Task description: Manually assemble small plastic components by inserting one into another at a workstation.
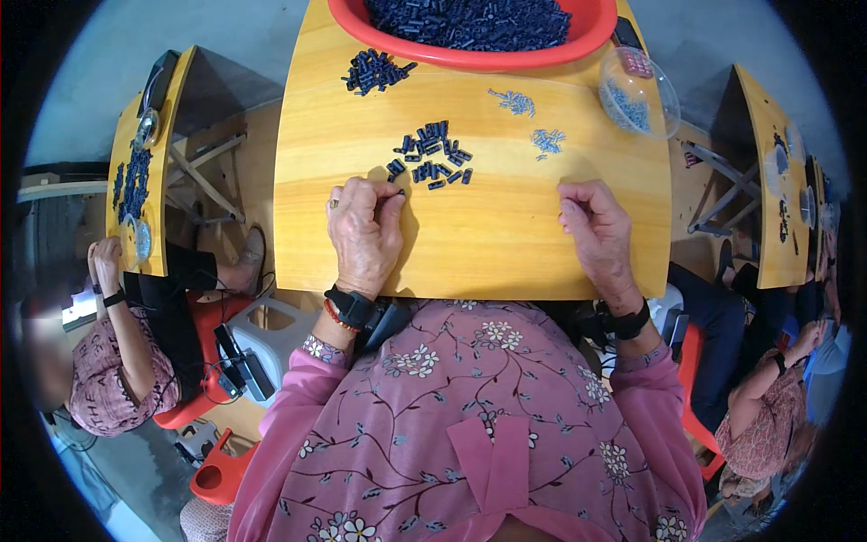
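Note:
My left hand [363,233] rests low over the yellow wooden table [479,257], its thumb and forefinger closed on a small black plastic piece, of which only a dark tip shows. Just beyond it lies a loose group of short black plastic pieces [432,144]. My right hand [598,233] is closed in a pinch near the table's right side; whatever is between its fingertips is too small to make out. Past that hand are two little piles of small silvery metal parts, one nearer [547,142] and one farther [516,102].
A red basin [488,61] full of black pieces stands at the far edge, with another black heap [376,72] beside it. A clear plastic bowl [637,113] holds silvery parts at the far right. People work at separate tables on the left [176,163] and right [768,163].

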Demonstrator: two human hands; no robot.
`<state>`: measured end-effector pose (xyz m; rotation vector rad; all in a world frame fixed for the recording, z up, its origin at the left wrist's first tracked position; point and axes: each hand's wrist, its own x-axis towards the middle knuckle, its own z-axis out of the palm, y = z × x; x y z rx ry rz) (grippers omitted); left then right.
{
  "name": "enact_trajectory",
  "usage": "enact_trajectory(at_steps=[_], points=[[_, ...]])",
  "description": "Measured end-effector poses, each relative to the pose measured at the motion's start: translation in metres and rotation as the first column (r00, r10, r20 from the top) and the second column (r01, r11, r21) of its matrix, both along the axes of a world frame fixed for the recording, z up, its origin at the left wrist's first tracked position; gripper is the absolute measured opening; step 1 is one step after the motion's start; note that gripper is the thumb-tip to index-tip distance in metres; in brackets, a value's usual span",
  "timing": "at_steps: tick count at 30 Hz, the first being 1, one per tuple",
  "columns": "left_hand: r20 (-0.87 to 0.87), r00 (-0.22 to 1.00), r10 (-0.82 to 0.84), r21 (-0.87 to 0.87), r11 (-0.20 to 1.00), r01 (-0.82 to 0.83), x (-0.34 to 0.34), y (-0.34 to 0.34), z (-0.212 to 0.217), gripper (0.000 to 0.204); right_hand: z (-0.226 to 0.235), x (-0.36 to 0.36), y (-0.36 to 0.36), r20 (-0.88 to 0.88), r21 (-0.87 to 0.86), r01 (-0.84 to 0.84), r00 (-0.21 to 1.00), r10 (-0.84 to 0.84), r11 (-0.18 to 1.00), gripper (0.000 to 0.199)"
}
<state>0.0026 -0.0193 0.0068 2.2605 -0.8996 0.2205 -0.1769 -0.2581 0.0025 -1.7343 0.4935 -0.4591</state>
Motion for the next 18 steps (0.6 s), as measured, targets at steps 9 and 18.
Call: enact_trajectory(at_steps=[9, 18], points=[[-0.376, 0.912, -0.165, -0.483, 0.875, -0.041, -0.003, 0.008, 0.001, 0.009, 0.003, 0.0, 0.0, -0.048, 0.109, 0.033, 0.998, -0.028, 0.994, 0.01], [-0.692, 0.534, -0.486, -0.674, 0.7, -0.236, -0.013, 0.003, 0.015, 0.013, 0.027, 0.036, 0.024, 0.11, 0.292, -0.173, 0.983, 0.147, 0.941, 0.01]])
